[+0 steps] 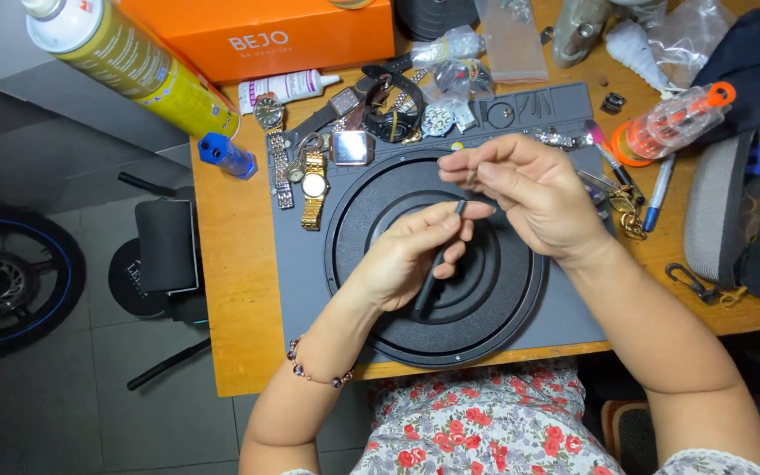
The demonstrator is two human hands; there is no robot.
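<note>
Over the round black mat, left hand fingers grip a dark tool — right hand fingers pinch something tiny, perhaps.

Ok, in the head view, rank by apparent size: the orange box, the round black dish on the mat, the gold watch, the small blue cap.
1. Round black dish
2. Orange box, though the frame cuts it off, so its place is unsure
3. Gold watch
4. Blue cap, looking close to the watch in size
</note>
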